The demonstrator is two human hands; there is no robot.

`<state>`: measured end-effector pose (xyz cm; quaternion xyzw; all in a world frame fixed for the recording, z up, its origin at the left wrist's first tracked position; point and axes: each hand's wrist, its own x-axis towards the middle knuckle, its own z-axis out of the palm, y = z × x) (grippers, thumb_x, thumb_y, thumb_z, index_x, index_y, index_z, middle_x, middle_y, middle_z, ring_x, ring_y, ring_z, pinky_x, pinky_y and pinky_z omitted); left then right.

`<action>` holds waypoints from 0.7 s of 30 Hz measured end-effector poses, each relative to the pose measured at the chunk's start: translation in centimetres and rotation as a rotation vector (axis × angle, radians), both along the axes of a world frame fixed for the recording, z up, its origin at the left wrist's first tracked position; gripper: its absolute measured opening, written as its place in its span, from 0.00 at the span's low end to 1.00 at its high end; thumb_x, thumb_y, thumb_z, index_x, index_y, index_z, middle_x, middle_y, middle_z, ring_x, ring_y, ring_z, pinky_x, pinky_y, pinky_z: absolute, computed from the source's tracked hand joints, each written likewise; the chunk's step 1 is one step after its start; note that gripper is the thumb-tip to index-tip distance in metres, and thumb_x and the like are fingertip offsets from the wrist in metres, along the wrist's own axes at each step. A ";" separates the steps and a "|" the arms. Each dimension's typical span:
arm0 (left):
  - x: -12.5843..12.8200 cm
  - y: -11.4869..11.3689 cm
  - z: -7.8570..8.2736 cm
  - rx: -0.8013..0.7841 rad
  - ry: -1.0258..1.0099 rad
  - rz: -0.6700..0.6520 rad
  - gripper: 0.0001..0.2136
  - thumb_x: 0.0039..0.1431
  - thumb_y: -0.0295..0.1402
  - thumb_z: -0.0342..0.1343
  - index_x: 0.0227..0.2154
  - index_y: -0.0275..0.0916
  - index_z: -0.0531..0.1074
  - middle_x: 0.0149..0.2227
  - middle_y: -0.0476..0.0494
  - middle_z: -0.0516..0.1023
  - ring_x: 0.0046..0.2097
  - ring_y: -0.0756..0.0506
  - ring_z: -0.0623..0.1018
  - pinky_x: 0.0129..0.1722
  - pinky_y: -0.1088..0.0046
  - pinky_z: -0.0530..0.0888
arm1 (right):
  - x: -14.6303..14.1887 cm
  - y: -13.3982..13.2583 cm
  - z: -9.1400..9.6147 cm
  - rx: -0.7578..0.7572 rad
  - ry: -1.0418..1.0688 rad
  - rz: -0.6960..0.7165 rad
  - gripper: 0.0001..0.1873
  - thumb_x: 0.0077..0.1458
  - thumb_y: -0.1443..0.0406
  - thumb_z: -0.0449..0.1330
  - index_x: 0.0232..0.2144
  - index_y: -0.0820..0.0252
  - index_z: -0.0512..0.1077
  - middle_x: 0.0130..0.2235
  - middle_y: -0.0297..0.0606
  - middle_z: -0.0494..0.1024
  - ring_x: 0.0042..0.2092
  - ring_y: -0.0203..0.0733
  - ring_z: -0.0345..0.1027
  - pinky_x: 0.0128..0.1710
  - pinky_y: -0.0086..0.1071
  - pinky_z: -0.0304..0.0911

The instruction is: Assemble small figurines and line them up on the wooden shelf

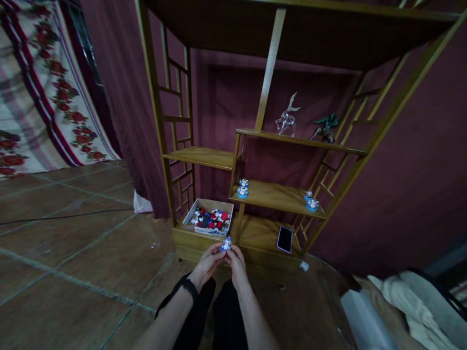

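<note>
Blue-white figurine [226,244], head up, seemingly upright

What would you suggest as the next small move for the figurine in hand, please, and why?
Probably raise the figurine toward the middle shelf, since the left hand and right hand both hold it, and blue-based figurines stand near both ends of that shelf.

Place: seemingly a home
Shelf [204,156]: open, wooden, with ornaments
Ornaments: clear deer [287,121], green-and-brown statuette [327,129]
Curtain [124,97]: dark red, hanging in folds
Cloth [67,97]: flowered, striped, hanging
Floor [83,214]: large brown tiles
</note>
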<state>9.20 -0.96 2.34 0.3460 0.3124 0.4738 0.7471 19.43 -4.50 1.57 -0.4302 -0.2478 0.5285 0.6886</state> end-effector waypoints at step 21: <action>-4.0 -1.0 0.7 0.027 0.107 -0.074 0.18 0.31 0.28 0.69 0.32 0.37 0.76 0.36 0.40 0.78 0.37 0.44 0.77 0.41 0.69 0.69 | -1.4 -0.1 1.2 -0.052 -0.296 0.144 0.16 0.36 0.56 0.65 0.29 0.58 0.73 0.30 0.34 0.76 0.33 0.40 0.69 0.30 0.29 0.61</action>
